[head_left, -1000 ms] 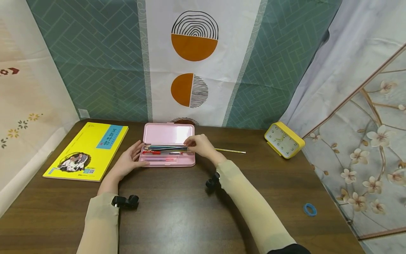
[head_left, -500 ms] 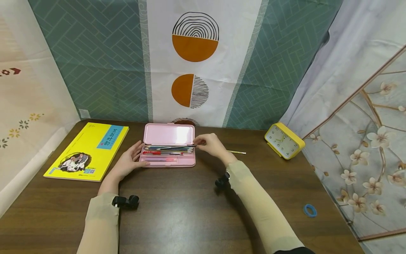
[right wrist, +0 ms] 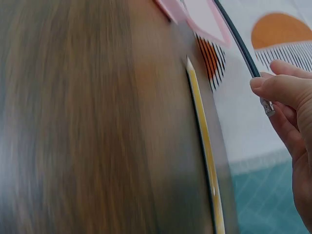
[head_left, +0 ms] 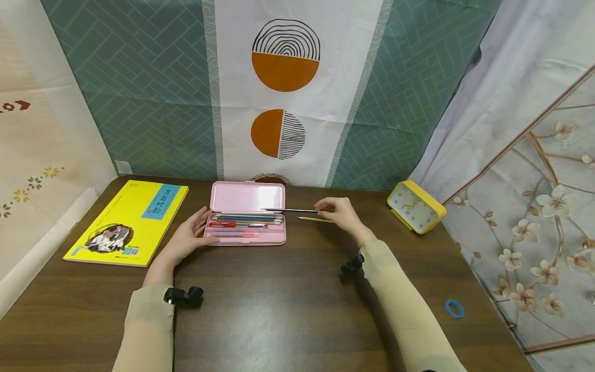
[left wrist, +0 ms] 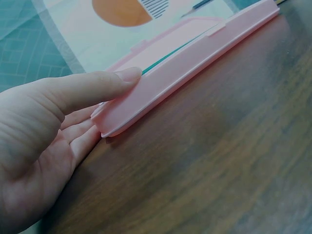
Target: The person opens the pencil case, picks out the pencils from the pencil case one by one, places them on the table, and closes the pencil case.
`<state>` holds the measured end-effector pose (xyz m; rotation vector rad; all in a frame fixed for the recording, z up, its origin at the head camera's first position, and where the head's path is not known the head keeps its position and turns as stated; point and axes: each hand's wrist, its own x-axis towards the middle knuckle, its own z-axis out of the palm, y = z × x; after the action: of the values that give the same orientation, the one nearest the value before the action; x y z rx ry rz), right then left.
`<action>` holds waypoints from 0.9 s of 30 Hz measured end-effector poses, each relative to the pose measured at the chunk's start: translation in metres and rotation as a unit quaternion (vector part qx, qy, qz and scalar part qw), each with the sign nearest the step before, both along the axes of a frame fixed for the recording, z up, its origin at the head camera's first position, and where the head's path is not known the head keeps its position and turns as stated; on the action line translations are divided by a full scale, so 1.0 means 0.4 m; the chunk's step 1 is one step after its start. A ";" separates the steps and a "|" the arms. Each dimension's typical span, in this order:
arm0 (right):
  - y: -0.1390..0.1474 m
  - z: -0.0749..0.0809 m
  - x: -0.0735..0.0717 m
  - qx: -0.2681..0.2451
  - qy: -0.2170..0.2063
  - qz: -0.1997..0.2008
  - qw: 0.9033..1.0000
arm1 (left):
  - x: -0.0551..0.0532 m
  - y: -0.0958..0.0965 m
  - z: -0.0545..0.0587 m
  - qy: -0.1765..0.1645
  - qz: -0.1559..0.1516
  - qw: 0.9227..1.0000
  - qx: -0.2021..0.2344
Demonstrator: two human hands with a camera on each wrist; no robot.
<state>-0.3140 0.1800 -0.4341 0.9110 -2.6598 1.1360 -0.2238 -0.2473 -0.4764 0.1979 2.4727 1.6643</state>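
Note:
An open pink pencil case [head_left: 274, 237] lies at the back of the table, holding several pencils [head_left: 246, 217], a red pen [head_left: 224, 224] and a pink-tipped pen [head_left: 234, 234]. My left hand [head_left: 188, 237] holds its left end, thumb on the front rim and fingers behind the end. To the right of the case, my right hand [head_left: 343, 214] pinches a dark pencil [right wrist: 239, 41] near its silvery end, tip pointing left in front of the lid. Below that hand a yellow pencil [right wrist: 202, 126] lies on the table, partly covered by the hand in the head view.
A yellow book [head_left: 135, 217] lies on the left of the brown table [head_left: 251, 310]. At the back right stands a yellow alarm clock [head_left: 416, 205]. A blue ring, perhaps a tape roll [head_left: 454, 309], lies near the right edge. Patterned cloth [head_left: 158, 103] hangs behind.
My right hand has drawn the dark pencil out of the case and carried it right, over the yellow pencil. The left hand has stayed at the case's left end.

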 end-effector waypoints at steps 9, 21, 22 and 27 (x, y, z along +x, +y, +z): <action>0.133 -0.020 0.007 -0.023 -0.029 -0.036 0.999 | -0.005 0.006 -0.009 0.004 -0.003 1.000 0.011; 0.222 -0.042 0.020 0.006 -0.047 -0.059 0.997 | -0.002 0.003 -0.011 0.005 0.001 1.000 0.010; 0.225 -0.042 0.021 0.013 -0.047 -0.061 0.997 | -0.002 0.002 -0.011 0.005 0.001 1.000 0.010; 0.230 -0.040 0.027 0.033 -0.047 -0.066 0.996 | -0.003 -0.001 -0.010 0.006 0.002 1.000 0.010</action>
<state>-0.3032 0.2721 -0.4500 0.6964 -2.8002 1.0933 -0.2251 -0.2476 -0.4802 0.2069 2.4666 1.6955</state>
